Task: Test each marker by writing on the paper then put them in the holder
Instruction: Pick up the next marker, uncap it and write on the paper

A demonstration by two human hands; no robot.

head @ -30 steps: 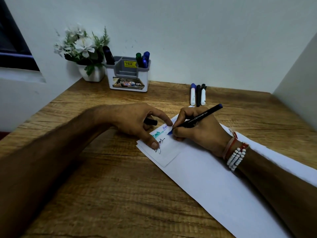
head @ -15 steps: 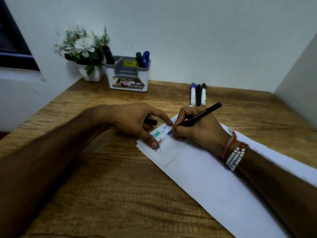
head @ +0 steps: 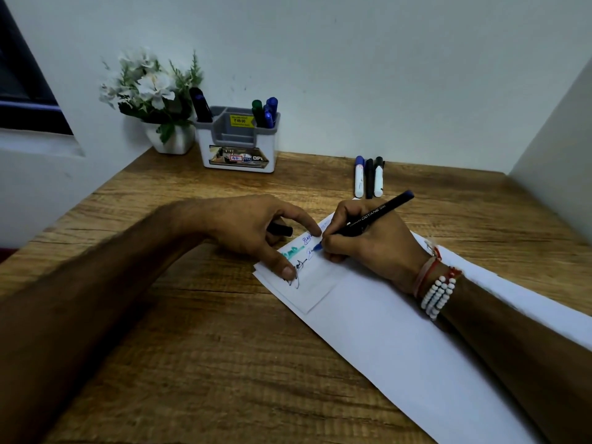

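At the far left of our wooden desk (head: 160, 315) a pot of white flowers (head: 153, 91) stands in the corner, and just to its right sits the grey and white holder (head: 237, 149). It already carries a dark marker in its left compartment and a green and some blue ones in its right.

Nearer to us, our left hand (head: 250, 229) pins down the small folded paper (head: 307, 283): forefinger and thumb are spread and pressed on the sheet, while the curled fingers behind close on a short black cap (head: 282, 230) (presumably this pen's own).

Our right hand (head: 368, 245) pinches the black gel pen (head: 374, 216) in a writing grip. Its blue tip touches the paper beside the blue, green and black scribbles. The pen's long axis runs from the tip, low and left, up and away to the right, with the blue butt end pointing toward the far right of the desk.

We judge the test stroke to be under way. The holder lies well apart, far and to the left of the pen, so the left hand is the nearer one to it, though capping comes first.

Farther right, three capped markers (head: 368, 177) lie side by side, pointing away from us, apparently untested.
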